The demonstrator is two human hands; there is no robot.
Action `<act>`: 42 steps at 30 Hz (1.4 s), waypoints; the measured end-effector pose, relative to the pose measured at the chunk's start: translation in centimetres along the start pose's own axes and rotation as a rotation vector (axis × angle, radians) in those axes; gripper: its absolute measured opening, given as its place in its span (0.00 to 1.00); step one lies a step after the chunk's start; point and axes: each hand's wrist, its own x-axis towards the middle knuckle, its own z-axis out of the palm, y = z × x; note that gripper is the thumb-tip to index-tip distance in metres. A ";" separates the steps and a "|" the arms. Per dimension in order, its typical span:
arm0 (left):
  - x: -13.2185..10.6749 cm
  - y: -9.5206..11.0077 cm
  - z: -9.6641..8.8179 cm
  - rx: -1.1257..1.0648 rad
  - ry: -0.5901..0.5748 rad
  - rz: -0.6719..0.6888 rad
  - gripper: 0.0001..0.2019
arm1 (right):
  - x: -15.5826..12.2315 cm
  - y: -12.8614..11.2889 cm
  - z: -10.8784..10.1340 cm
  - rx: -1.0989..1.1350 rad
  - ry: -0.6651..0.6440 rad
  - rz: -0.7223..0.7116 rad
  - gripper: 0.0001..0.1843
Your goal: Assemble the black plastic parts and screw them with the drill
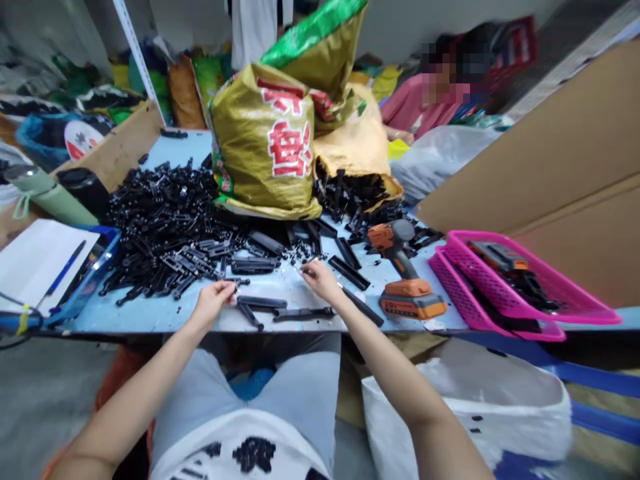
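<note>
My left hand (pixel 214 303) is closed at the front of the table, pinching a small black plastic part (pixel 243 281) whose end sticks out past the fingertips. My right hand (pixel 323 280) reaches to a scatter of tiny metal and black pieces (pixel 300 253), its fingertips pinched together; what is between them is too small to make out. Between and below the hands lie long black plastic bars (pixel 304 314), some with a hinged arm. A large heap of black plastic arms (pixel 160 227) spreads to the left. An orange and grey cordless drill (pixel 400 267) stands upright to the right.
A full gold sack (pixel 265 147) stands behind the hands, beside an orange sack (pixel 357 137) spilling black parts. Pink baskets (pixel 525 280) sit at the right, near a cardboard wall (pixel 550 160). Bottles (pixel 55 193) and a paper (pixel 43 260) are left. A person (pixel 425 107) sits beyond.
</note>
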 end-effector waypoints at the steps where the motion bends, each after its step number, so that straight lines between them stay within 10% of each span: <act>1: -0.2 -0.2 -0.4 -0.074 0.011 -0.054 0.25 | -0.4 -0.6 -0.1 0.085 0.004 0.002 0.09; 9: -0.9 -0.9 -0.4 -0.154 0.042 -0.112 0.25 | -2.7 -5.6 -1.1 0.284 -0.259 0.062 0.09; 19: -0.6 -0.7 0.8 0.174 -0.146 -0.023 0.18 | -3.0 -9.2 -2.5 -0.192 -0.409 -0.085 0.10; 23: 0.6 -1.7 0.9 0.288 -0.038 0.100 0.18 | -2.5 -9.8 -2.1 -0.258 -0.497 -0.173 0.10; 28: 1.2 -3.7 0.1 0.520 -0.008 0.098 0.21 | -4.5 -7.2 0.1 -0.125 -0.324 -0.204 0.10; 31: 0.3 -4.1 0.4 0.852 0.009 0.419 0.18 | -6.7 -4.6 1.6 0.054 -0.129 -0.339 0.15; 35: -1.0 -3.9 3.1 1.220 -0.340 0.985 0.21 | -8.1 -2.2 2.6 0.080 -0.084 -0.424 0.25; 42: -0.6 -2.4 5.4 1.465 -0.569 1.080 0.27 | -6.4 -1.0 1.3 -0.091 -0.245 -0.552 0.27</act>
